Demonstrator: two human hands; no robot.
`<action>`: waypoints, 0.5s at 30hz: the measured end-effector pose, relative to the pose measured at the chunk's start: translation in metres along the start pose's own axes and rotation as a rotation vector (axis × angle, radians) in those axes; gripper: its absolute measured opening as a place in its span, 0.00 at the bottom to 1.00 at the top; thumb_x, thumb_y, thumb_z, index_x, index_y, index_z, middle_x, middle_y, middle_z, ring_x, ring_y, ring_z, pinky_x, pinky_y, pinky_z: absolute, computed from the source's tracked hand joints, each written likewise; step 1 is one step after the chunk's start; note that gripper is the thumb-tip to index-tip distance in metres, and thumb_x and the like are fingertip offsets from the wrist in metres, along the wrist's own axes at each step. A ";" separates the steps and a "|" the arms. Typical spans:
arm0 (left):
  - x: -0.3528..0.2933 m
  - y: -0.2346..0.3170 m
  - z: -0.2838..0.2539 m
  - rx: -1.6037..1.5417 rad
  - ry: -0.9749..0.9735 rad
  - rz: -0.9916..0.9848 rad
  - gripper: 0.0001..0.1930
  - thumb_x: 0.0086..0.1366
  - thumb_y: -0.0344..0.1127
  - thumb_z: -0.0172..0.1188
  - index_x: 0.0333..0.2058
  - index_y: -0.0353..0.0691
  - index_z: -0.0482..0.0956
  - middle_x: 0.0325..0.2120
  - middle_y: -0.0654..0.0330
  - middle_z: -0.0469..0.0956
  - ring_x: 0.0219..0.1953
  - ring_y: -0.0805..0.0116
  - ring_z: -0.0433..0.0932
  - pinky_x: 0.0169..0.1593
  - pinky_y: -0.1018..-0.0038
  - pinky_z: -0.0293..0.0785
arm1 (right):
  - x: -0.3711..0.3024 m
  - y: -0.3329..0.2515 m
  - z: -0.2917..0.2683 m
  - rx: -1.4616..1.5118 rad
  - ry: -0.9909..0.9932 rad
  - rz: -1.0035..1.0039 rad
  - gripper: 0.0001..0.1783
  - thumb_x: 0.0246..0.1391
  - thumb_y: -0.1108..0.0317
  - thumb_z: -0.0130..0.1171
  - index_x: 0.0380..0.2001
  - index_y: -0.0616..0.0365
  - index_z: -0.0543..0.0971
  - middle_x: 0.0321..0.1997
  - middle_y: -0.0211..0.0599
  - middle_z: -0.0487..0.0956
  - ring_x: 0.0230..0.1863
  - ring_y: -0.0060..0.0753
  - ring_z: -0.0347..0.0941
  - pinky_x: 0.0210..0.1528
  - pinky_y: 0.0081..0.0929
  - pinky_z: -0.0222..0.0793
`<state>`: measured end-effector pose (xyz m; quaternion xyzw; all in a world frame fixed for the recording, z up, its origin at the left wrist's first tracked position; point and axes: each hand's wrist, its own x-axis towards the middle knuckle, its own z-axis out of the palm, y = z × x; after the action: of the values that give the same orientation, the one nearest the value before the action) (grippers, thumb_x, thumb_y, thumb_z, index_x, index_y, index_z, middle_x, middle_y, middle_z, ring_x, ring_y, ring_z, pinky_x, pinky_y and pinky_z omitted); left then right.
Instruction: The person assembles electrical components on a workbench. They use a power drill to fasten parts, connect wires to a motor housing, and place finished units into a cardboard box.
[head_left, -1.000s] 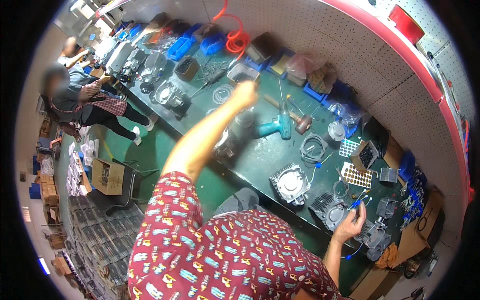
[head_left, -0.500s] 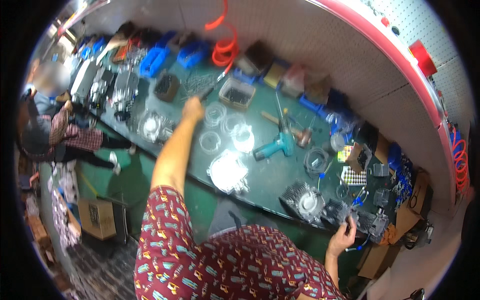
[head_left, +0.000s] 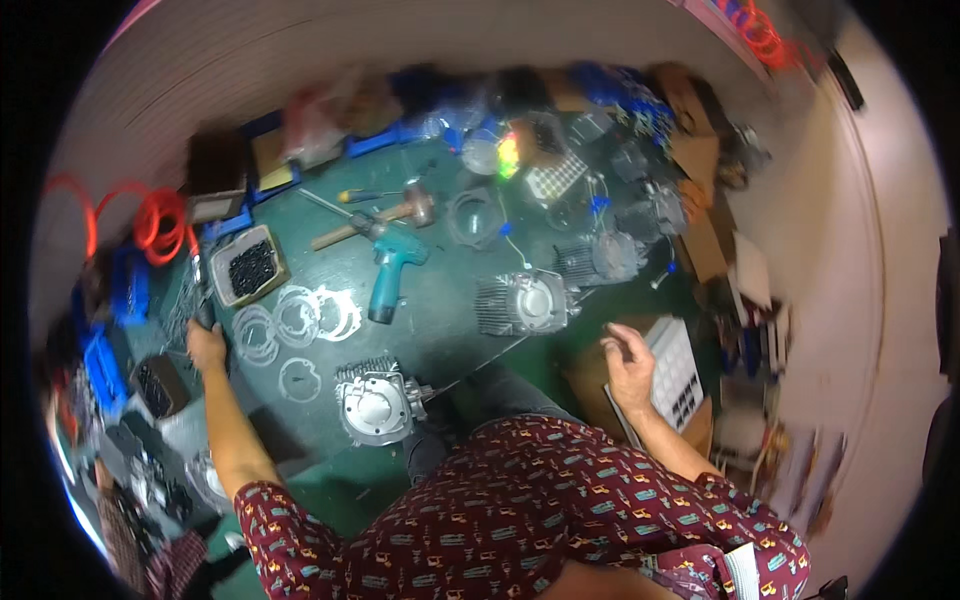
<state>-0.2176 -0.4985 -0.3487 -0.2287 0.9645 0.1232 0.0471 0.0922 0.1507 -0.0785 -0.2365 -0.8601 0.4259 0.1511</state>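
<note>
At the left of the bench, my left hand (head_left: 207, 346) is closed around a dark handheld air tool (head_left: 204, 314) at the end of the red coiled hose (head_left: 160, 228). Close by lie a box of black screws (head_left: 250, 270) and thin ring-shaped gaskets (head_left: 298, 318). My right hand (head_left: 628, 374) is off the bench's front edge, fingers loosely bent and apart, with nothing visible in it. Below it is a white tray with square pockets (head_left: 672, 372). Finned metal castings stand along the near edge, one (head_left: 378, 406) at centre left, another (head_left: 538, 300) further right.
A teal cordless driver (head_left: 395, 272), a hammer (head_left: 415, 206) and a yellow-handled screwdriver (head_left: 358, 196) lie mid-bench. Blue bins (head_left: 130, 284) and cardboard boxes (head_left: 700, 250) line the edges. Part of another person's checked garment (head_left: 178, 562) shows at lower left.
The view has swung to the right. My right hand has come away from the metal parts at the bench's right end. My left hand still grips the air tool.
</note>
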 end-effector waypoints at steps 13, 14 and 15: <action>0.035 -0.008 -0.044 -0.134 0.187 0.307 0.30 0.64 0.43 0.64 0.58 0.29 0.67 0.46 0.33 0.78 0.49 0.35 0.77 0.53 0.55 0.72 | 0.011 0.031 -0.005 0.043 0.008 0.027 0.14 0.59 0.81 0.54 0.48 0.68 0.78 0.48 0.43 0.80 0.42 0.27 0.81 0.39 0.19 0.77; 0.042 -0.017 -0.054 -0.194 0.254 0.331 0.30 0.65 0.45 0.64 0.56 0.29 0.70 0.46 0.36 0.79 0.48 0.39 0.78 0.54 0.57 0.72 | 0.020 0.037 -0.005 0.080 -0.014 -0.005 0.14 0.59 0.82 0.54 0.48 0.68 0.78 0.48 0.43 0.79 0.42 0.27 0.81 0.39 0.19 0.77; 0.049 -0.023 -0.064 -0.262 0.289 0.358 0.28 0.65 0.45 0.65 0.54 0.28 0.72 0.43 0.42 0.80 0.44 0.47 0.79 0.51 0.60 0.73 | 0.029 0.044 -0.005 0.118 -0.036 -0.037 0.14 0.58 0.82 0.54 0.48 0.68 0.78 0.48 0.43 0.79 0.42 0.27 0.81 0.39 0.19 0.77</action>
<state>-0.2530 -0.5562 -0.2994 -0.0736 0.9621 0.2196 -0.1439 0.0825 0.1927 -0.1086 -0.2035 -0.8403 0.4773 0.1570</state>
